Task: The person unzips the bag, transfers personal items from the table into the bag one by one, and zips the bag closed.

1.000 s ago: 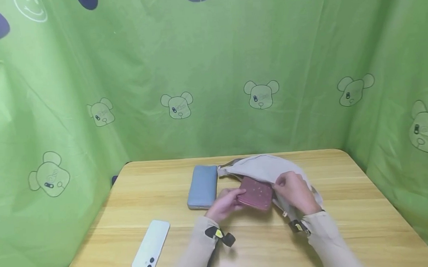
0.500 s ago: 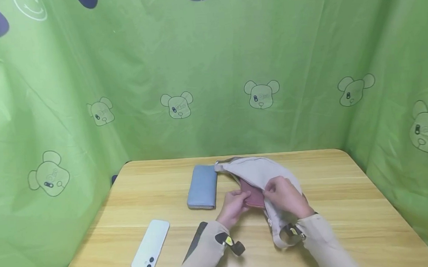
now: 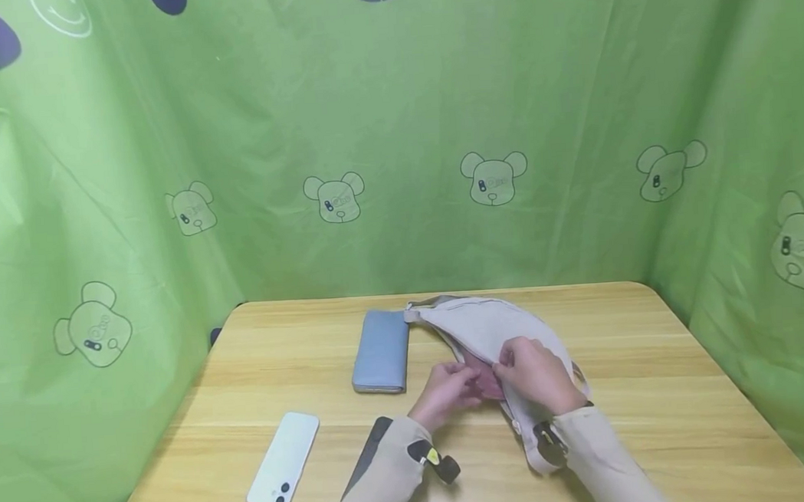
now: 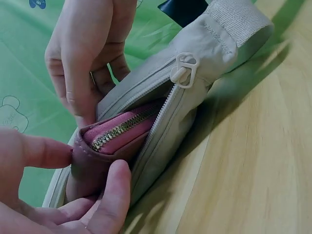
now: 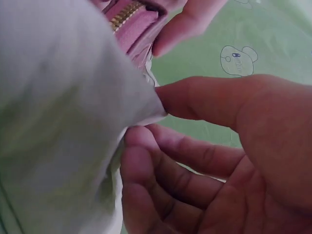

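A beige waist bag (image 3: 510, 325) lies on the table with its zip open. A maroon zip wallet (image 4: 122, 129) with a pink zip edge sits partly inside the bag's mouth, its outer end sticking out. My left hand (image 3: 448, 392) holds this outer end; in the left wrist view a fingertip touches its corner and the thumb (image 4: 116, 187) lies against its side. My right hand (image 3: 537, 373) pinches the fabric at the edge of the bag's opening between thumb and fingers, as the right wrist view shows. The wallet's inner part is hidden by the bag.
A blue wallet (image 3: 382, 352) lies left of the bag, close to its strap end. Farther left and nearer is a white phone (image 3: 283, 462). A dark flat object (image 3: 368, 456) is partly covered by my left sleeve. Green curtain (image 3: 394, 128) surrounds the wooden table (image 3: 661, 419).
The maroon wallet has gone from in front of the bag's opening to mostly inside it. My right hand and the bag's near end have shifted slightly left. The dark flat object has come into sight.
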{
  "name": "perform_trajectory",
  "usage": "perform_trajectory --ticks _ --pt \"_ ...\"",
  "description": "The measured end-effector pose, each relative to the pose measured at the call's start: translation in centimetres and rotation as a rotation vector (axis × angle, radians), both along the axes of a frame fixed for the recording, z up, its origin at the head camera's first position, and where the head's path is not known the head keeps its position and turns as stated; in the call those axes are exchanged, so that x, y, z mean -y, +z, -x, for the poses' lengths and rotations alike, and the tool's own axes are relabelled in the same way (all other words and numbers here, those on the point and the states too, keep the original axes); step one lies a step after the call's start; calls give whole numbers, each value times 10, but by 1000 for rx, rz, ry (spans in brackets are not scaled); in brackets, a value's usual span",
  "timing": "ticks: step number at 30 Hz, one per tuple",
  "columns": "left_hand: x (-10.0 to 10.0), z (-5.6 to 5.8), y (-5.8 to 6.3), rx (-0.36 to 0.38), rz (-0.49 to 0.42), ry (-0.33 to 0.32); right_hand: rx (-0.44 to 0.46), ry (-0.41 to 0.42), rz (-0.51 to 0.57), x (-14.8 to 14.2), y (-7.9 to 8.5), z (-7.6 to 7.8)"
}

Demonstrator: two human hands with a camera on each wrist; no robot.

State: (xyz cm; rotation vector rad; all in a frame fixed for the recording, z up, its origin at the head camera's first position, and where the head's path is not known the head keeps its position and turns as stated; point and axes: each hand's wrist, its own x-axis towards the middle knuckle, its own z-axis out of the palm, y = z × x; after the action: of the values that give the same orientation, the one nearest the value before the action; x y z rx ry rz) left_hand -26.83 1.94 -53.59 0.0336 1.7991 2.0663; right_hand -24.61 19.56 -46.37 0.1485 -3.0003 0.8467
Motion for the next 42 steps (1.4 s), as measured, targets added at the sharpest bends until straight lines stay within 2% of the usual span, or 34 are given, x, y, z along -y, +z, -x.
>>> perform_trajectory --ticks 8,14,21,25,27,34,37,40,42 --pt "4 0 5 -17 50 -14 -42 5 3 -1 -1 2" --pt "2 0 1 -24 21 -5 -71 48 52 0 0 2" --pt "-2 -2 1 -83 -9 -22 -47 37 66 2 3 1" --pt "-5 -3 -2 -91 -20 -13 -19 46 80 2 2 -1" --pt "-9 -4 -3 -104 14 -4 -13 54 89 2 2 -1" --pt "-21 -8 -2 -234 267 -23 -32 85 107 3 -1 0" --pt "-18 -9 2 -240 319 -33 -36 82 96 4 -1 1" --pt "-13 -7 7 -247 335 -6 -50 69 87 3 0 2" --pt "-10 -4 10 -278 337 20 -82 72 75 2 0 3"
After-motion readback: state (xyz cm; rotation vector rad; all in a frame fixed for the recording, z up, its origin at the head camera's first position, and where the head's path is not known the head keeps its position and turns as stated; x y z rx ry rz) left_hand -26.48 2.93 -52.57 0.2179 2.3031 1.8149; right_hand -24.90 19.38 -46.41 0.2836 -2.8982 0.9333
